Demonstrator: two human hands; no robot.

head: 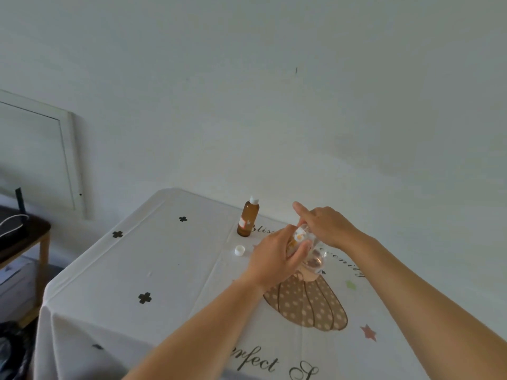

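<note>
**Desk:** Where is the bottle on your feed?

**Me:** I see the clear bottle (315, 260) held up off the table (153, 270), tilted, over the printed brown pumpkin (304, 305) on the cloth. Its lower end points toward me and its upper end away.

**Desk:** And the grips?

**Me:** My left grip (277, 256) is wrapped round the body of the bottle, with its fingers curled across the near side. My right grip (326, 226) sits on the upper end. Its forefinger sticks straight out, and the other fingers bend down and pinch the neck. The right grip covers the mouth of the bottle, so I cannot tell whether anything sits on it.

**Desk:** Anything inside?

**Me:** I can make out something brownish near the bottom and some orange marks higher up. It is too blurred to say more.

**Desk:** What else is on the table?

**Me:** A small white cap (239, 250) lies on the cloth just left of my left grip, apart from it. Beyond the cap stands a brown bottle (247, 219), upright near the far edge, with its own white top on. Off to the left is a dark side table (27, 237) with a white cable on it.
</note>
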